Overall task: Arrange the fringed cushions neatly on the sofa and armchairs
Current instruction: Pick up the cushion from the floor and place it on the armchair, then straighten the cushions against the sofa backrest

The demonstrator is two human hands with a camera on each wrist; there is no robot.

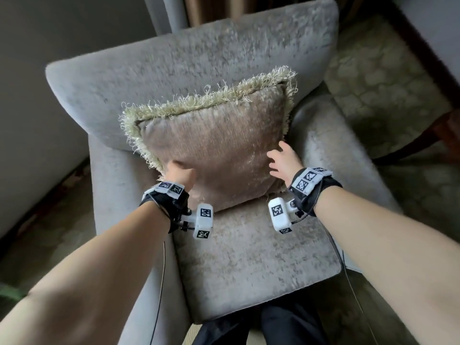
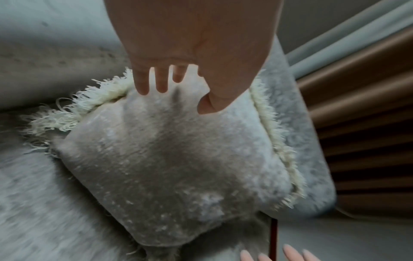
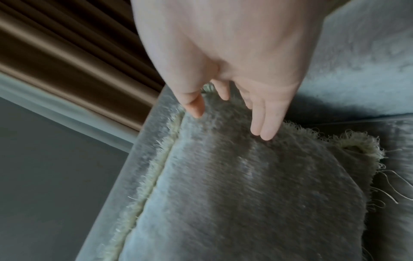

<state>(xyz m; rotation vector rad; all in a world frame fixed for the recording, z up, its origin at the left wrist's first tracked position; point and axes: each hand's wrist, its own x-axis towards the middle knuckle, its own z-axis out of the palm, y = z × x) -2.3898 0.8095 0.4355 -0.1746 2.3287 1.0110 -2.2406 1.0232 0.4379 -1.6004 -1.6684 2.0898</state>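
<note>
A taupe cushion [image 1: 214, 150] with a pale green fringe stands on the grey armchair's seat [image 1: 249, 257] and leans back on the backrest [image 1: 174, 66], tilted a little to the left. My left hand [image 1: 178, 174] rests on its lower left side; in the left wrist view the left hand [image 2: 192, 93] lies on the cushion [image 2: 167, 167] with straight fingers and the thumb out. My right hand [image 1: 280, 158] is spread by the cushion's lower right edge. In the right wrist view the right hand [image 3: 232, 126] hovers with its fingertips at the cushion [image 3: 257, 194], gripping nothing.
Padded armrests flank the seat, left [image 1: 112, 195] and right [image 1: 328, 145]. Brown and grey curtains [image 1: 211, 8] hang behind the chair. Patterned carpet [image 1: 385, 78] and dark wooden furniture [image 1: 438, 135] lie to the right. My legs in dark trousers [image 1: 273, 327] stand at the seat's front edge.
</note>
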